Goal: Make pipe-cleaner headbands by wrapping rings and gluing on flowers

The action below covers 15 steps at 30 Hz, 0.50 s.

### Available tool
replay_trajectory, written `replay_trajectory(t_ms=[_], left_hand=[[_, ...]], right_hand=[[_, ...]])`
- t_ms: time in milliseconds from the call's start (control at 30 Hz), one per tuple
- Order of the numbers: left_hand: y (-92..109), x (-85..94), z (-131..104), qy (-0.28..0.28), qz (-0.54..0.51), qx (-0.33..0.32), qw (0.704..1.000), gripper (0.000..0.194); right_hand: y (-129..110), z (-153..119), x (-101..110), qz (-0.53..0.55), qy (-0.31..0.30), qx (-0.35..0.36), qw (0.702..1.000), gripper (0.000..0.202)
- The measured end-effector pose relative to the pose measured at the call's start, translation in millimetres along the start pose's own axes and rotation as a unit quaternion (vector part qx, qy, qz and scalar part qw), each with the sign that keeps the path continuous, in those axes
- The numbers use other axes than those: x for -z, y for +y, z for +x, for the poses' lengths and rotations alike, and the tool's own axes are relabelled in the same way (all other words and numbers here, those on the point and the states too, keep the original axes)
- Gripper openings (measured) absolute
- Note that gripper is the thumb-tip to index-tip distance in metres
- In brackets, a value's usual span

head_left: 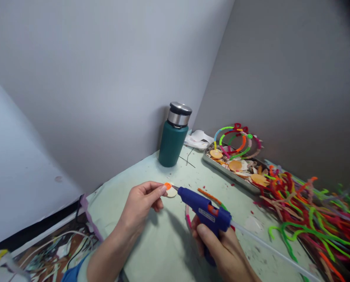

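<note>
My left hand [145, 201] pinches a small bright orange piece [168, 186] between thumb and fingertips; its kind is not clear. Just behind that piece is a pale round disc [171, 192], perhaps a shell; I cannot tell if it is held or lies on the table. Wrapped around the handle of a blue hot glue gun [202, 205] is my right hand [214, 243]. The gun's nozzle points left and is at the orange piece. A long clear glue stick [269, 244] runs out of its back. Partly hidden behind the gun is a bent pipe cleaner [208, 194], orange and green.
A green metal-lidded bottle [173, 143] stands by the wall. On the right, a metal tray [222, 169] holds shells and colourful pipe-cleaner rings [235, 143]. Loose pipe cleaners [312, 219] heap in front of it. Thin dark wires [188, 160] lie near the bottle.
</note>
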State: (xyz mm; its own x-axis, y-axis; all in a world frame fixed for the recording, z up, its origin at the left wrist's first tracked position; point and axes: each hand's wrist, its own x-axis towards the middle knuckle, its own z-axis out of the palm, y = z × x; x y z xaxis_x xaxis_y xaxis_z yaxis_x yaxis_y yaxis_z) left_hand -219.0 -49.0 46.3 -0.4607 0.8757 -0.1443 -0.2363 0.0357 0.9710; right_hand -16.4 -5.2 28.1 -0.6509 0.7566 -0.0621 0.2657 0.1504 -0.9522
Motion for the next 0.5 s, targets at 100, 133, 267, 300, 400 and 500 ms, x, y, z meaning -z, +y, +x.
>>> replay_trajectory(t_ms=[100,133,267,300,400,500], left_hand=[[0.3,-0.2,-0.2,0.002,0.004,-0.001,1.0,0.023],[0.2,-0.3,-0.2,0.001,0.005,-0.001,1.0,0.023],[-0.5,-0.4,-0.6,0.003,0.009,-0.003,1.0,0.024],[-0.8,-0.4,-0.7,0.004,0.009,-0.003,1.0,0.024],[-1.5,-0.6,-0.6,0.004,0.01,-0.003,1.0,0.024],[-1.5,-1.0,-0.1,0.004,0.01,-0.007,1.0,0.023]], right_hand=[[-1.0,-0.2,-1.0,0.009,0.003,0.006,1.0,0.04],[-1.8,-0.3,-1.3,0.008,0.004,0.007,1.0,0.041],[-5.1,-0.6,-0.6,-0.021,-0.004,-0.009,1.0,0.044],[-5.5,-0.6,-0.2,-0.025,-0.006,-0.011,1.0,0.044],[-6.2,-0.9,0.1,-0.024,-0.005,-0.01,1.0,0.044],[-8.2,-2.2,-0.9,-0.026,0.018,-0.009,0.999,0.041]])
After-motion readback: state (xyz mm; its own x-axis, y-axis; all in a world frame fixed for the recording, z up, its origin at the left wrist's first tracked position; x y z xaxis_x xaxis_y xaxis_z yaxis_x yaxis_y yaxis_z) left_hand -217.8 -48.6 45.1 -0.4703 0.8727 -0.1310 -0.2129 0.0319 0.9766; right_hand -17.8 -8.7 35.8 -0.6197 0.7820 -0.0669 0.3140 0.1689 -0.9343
